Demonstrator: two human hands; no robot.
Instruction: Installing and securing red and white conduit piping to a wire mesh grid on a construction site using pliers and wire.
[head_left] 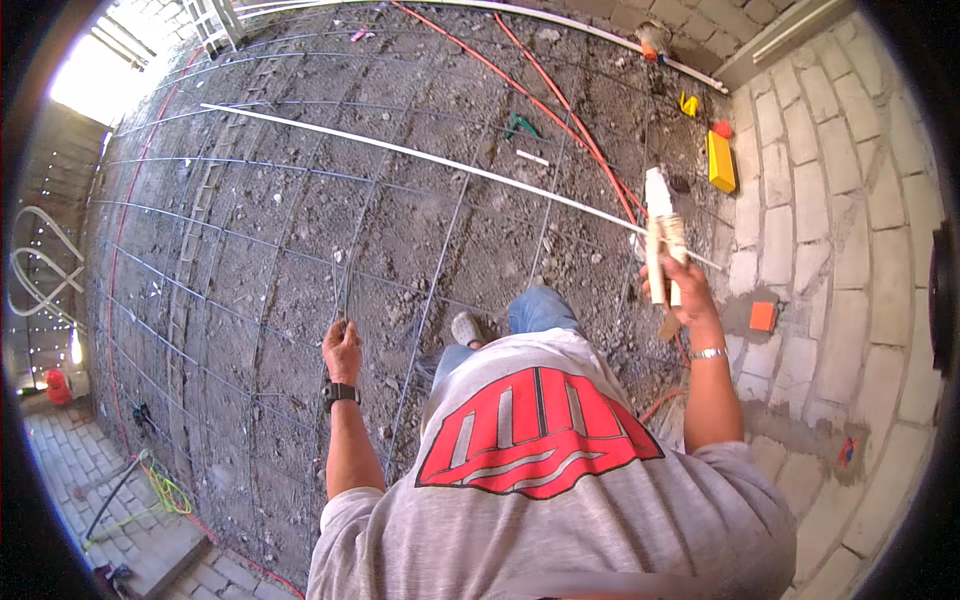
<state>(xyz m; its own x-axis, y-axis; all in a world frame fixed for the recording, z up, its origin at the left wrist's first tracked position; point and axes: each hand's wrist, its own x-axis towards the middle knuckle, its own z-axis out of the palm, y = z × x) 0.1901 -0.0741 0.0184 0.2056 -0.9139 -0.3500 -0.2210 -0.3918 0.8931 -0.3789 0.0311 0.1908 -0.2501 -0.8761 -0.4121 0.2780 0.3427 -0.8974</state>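
Note:
My right hand [690, 288], raised over the right side of the mesh, is closed around a pale object [656, 262]. It has two parallel cream bars and a white end pointing away from me; its exact kind is unclear. My left hand [342, 352], with a dark watch on the wrist, is held low with its fingers pinched together. Whatever it may hold is too small to make out. Below it, a grid of thin metal bars [285, 252] lies over rough, stony soil. A long white pipe [400, 150] crosses the grid at a slant and passes close to my right hand.
Red hoses [545, 85] run over the ground ahead. A green tool [521, 125] lies on the soil. By the block wall [820, 200] at right are a yellow box [720, 162] and an orange box [763, 316]. A yellow-green cord [168, 490] lies lower left.

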